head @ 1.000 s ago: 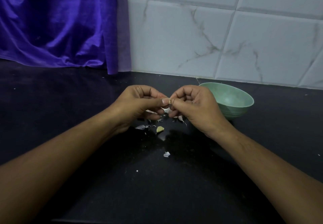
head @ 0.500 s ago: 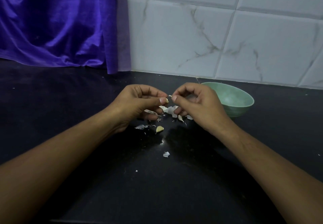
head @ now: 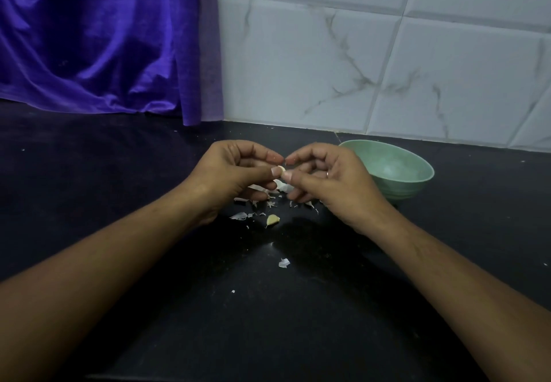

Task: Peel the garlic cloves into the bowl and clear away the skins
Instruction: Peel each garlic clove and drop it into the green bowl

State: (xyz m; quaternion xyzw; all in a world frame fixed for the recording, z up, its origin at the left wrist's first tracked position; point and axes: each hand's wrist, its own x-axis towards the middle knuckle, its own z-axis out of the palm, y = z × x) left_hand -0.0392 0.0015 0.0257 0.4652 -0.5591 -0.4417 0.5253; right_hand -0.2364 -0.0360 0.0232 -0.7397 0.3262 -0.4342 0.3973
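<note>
**Operator:** Which step am I on?

**Observer:** Mid-peel. Your left hand [head: 235,173] pinches a garlic clove [head: 280,169] between thumb and fingertip. Your right hand [head: 334,185] curls in against it, thumb on the clove's end, and I judge it is picking at skin. Next, strip whatever clings and carry the clove right to the bowl [head: 417,185].

**Operator:** And the counts?

**Observer:** There are two cloves: the held one, and a loose clove [head: 272,220] on the counter [head: 119,203] below your hands. The skins [head: 269,200] are a scatter too small to count, plus one stray flake [head: 283,262] nearer you. There is one bowl, and I cannot tell what is in it.
</note>
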